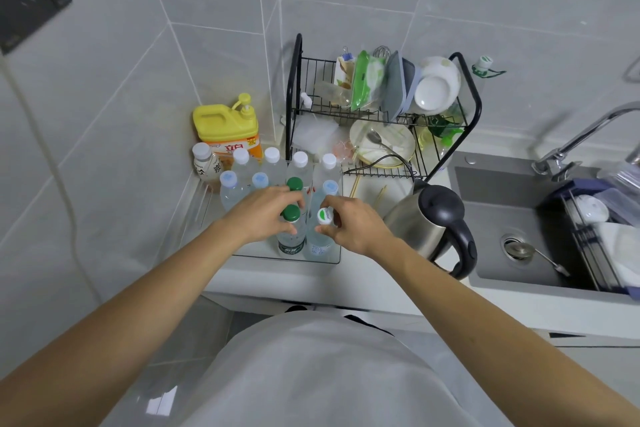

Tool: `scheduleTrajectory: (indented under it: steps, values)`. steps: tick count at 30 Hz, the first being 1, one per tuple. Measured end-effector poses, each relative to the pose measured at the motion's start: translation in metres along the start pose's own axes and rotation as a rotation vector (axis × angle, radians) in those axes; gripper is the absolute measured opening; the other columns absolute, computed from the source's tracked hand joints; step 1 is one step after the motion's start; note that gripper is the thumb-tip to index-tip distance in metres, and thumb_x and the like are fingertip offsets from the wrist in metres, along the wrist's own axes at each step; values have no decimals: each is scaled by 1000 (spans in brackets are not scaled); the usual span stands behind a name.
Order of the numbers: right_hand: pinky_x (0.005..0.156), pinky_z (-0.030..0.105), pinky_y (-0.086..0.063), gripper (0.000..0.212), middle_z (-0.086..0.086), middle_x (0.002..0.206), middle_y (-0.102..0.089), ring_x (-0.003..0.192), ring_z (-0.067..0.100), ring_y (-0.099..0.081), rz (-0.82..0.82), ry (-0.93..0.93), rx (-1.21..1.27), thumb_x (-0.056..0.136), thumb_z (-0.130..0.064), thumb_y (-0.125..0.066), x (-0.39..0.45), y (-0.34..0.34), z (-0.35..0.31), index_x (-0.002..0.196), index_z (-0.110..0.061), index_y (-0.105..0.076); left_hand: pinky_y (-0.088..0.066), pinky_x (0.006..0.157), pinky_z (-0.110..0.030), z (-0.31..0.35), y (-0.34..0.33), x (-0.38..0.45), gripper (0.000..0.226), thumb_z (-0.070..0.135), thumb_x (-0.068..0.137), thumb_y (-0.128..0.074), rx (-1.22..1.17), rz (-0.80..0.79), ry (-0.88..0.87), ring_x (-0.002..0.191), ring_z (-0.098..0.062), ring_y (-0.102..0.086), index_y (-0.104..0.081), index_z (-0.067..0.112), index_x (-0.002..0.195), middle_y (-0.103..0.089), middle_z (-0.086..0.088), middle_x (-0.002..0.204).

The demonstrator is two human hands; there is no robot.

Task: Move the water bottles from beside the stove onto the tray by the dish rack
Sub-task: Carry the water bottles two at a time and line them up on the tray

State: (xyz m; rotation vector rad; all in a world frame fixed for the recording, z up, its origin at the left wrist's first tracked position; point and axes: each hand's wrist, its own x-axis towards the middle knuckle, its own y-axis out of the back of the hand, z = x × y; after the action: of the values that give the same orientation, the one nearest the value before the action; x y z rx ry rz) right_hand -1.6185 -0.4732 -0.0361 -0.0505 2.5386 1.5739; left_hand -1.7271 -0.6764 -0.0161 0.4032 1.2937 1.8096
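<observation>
a: starting at the far left, a yellow detergent jug [227,126] stands in the corner against the tiled wall, with a small white-capped drink bottle [205,163] just near of it

b: and the tray?

a: the clear tray [322,262] sits on the counter just left of the black dish rack [381,107]. it holds a far row of white-capped water bottles [272,163], then pale blue caps nearer, then a green cap [295,184] partly behind the left hand

b: what is the left hand doing?

a: the left hand [266,211] has its fingers closed round the neck of a green-capped bottle [291,232] standing upright at the tray's near edge

b: and the other?

a: the right hand [353,224] pinches the neck of a bottle with a white and green cap [320,236], thumb and fingers wrapped about it, touching the green-capped one on its right side. both bottles look to be inside the tray, though i cannot tell whether their bases rest on it

b: further right?

a: a steel kettle [433,222] with a black lid stands near the rack, then the grey sink [502,218] with its tap [581,139] at the far right
</observation>
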Motion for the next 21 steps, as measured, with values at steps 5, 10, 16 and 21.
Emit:
scheduleTrajectory:
  steps: [5, 10, 16, 21]
  values:
    - [79, 36, -53, 57, -11, 96, -61, 88, 17, -61, 22, -114, 45, 90, -67, -63, -12, 15, -8, 135, -33, -52, -44, 67, -31, 1, 13, -14, 50, 58, 86, -76, -13, 129, 43, 88, -10, -59, -61, 29, 124, -54, 16, 106]
    - [79, 41, -58, 55, -8, 110, -60, 107, 20, -61, 285, -217, 12, 92, -67, -54, -37, 44, -19, 135, -32, -50, -52, 71, -37, 24, 31, -10, 49, 66, 93, -59, 53, 382, -31, 111, -18, -57, -60, 29, 127, -56, 9, 114]
    - [101, 47, -48, 69, 2, 141, -52, 127, 29, -47, 572, -322, -103, 91, -61, -55, -102, 75, -9, 150, -25, -48, -51, 100, -46, 99, 48, 28, 75, 73, 93, -49, 143, 369, -255, 133, -26, -45, -36, 37, 158, -48, 1, 147]
    - [113, 47, -41, 81, 1, 155, -44, 142, 28, -39, 686, -474, -112, 94, -64, -54, -197, 92, 21, 163, -31, -28, -45, 112, -52, 200, 31, 36, 74, 74, 93, -38, 176, 333, -417, 151, -25, -37, -39, 37, 157, -45, 3, 158]
